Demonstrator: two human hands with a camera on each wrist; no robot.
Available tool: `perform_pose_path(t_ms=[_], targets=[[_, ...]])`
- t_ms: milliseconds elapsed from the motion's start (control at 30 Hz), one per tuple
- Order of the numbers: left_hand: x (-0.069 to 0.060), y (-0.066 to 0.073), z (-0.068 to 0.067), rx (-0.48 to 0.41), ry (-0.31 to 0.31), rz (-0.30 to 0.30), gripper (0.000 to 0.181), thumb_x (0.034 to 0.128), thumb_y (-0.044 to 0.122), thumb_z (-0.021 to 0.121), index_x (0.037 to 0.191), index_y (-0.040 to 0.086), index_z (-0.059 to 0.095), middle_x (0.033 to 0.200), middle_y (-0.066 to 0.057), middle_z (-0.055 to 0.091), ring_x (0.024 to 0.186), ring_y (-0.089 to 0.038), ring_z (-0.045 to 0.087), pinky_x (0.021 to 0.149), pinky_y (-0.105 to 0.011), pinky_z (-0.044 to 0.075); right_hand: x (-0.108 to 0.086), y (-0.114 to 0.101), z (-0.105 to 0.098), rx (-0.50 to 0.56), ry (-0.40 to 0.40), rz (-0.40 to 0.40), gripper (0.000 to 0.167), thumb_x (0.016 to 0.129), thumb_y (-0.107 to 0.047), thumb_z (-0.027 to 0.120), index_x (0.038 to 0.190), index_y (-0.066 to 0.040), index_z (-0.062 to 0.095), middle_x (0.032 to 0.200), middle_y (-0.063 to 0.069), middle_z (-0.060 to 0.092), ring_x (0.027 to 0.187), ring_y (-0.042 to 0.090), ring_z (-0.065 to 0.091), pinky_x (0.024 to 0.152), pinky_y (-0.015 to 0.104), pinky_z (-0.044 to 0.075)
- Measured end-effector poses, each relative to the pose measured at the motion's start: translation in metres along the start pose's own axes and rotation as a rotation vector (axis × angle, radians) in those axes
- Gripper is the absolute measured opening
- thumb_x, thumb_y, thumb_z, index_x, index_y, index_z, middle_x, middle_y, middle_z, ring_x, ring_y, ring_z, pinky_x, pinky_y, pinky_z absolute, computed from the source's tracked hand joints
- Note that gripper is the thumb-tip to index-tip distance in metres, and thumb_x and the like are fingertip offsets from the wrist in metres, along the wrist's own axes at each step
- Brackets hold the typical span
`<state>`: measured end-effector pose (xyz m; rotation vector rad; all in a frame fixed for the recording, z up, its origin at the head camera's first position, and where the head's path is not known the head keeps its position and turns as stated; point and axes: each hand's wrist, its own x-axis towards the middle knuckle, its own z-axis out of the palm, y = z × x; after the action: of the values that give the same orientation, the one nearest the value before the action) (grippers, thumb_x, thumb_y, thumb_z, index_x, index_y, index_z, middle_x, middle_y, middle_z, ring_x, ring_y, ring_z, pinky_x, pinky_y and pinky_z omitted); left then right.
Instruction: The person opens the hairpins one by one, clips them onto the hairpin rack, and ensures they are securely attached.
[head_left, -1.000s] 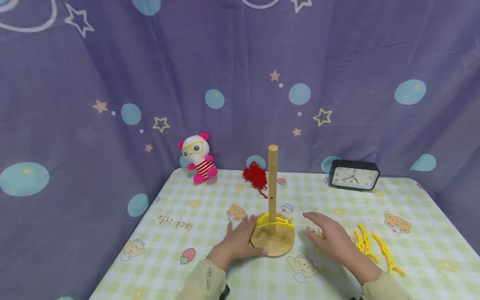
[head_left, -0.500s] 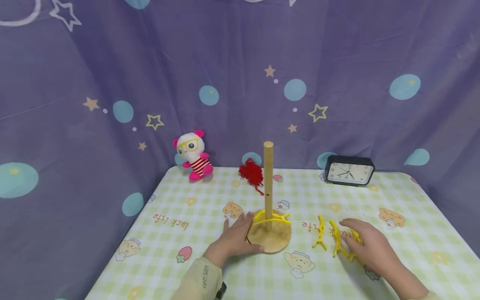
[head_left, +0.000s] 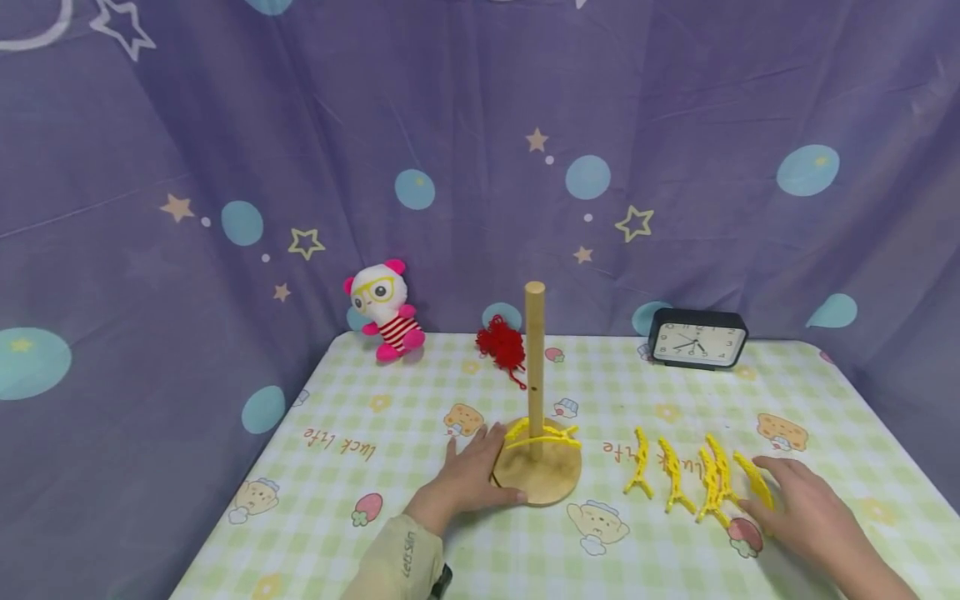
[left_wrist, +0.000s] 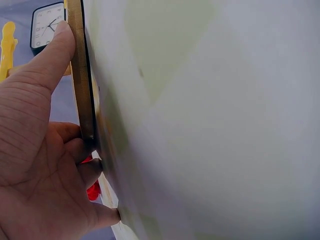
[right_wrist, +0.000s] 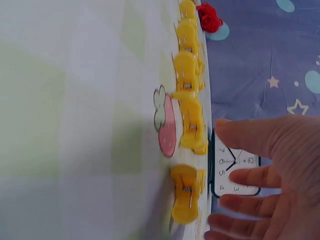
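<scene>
A wooden stand has a round base (head_left: 542, 485) and an upright post (head_left: 535, 358). Yellow plastic (head_left: 558, 437) lies on the base, one strip before the post and one behind it. My left hand (head_left: 467, 477) holds the base's left edge, thumb at the front; in the left wrist view the hand (left_wrist: 35, 150) has its thumb and fingertips against the wooden rim (left_wrist: 82, 75). My right hand (head_left: 810, 508) hovers beside the rightmost yellow clip (head_left: 752, 479), partly hiding it. In the right wrist view that hand (right_wrist: 270, 175) is empty, its fingers apart from the clips (right_wrist: 185, 192).
Several more yellow clips (head_left: 677, 479) stand in a row right of the stand. Red tangled string (head_left: 504, 343) lies behind the post, a plush panda (head_left: 390, 308) at the back left, a black clock (head_left: 697, 340) at the back right. A curtain (head_left: 480, 167) hangs behind the table.
From between the stand and the clips, my right hand has moved right, past the row, to the rightmost clip. My left hand keeps its hold on the base. The head view has shifted slightly.
</scene>
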<state>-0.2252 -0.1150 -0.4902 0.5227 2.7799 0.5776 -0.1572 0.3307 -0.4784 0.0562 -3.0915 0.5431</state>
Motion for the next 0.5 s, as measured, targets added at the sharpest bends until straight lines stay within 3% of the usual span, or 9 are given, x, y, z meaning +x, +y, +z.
perform_pose_path(t_ms=[233,500], targets=[[0.000,0.000,0.000,0.003,0.003,0.003,0.108,0.0747,0.068,0.069,0.157,0.016,0.022,0.160,-0.004,0.024,0.147,-0.028,0.017,0.114,-0.063,0.002,-0.004,0.015,0.004,-0.034,-0.214,0.125,0.107,0.073,-0.071,0.068,0.121,0.021,0.046,0.101,0.034,0.056,0.092,0.049,0.056,0.071,0.056,0.049],[0.000,-0.001,0.001,0.000,0.002,0.003,0.108,0.0745,0.069,0.069,0.157,0.017,0.022,0.160,-0.004,0.024,0.148,-0.027,0.016,0.114,-0.063,0.001,-0.008,0.020,0.007,-0.038,-0.288,0.169,0.096,0.069,-0.072,0.071,0.105,0.015,0.054,0.084,0.011,0.060,0.074,0.024,0.056,0.064,0.046,0.050]])
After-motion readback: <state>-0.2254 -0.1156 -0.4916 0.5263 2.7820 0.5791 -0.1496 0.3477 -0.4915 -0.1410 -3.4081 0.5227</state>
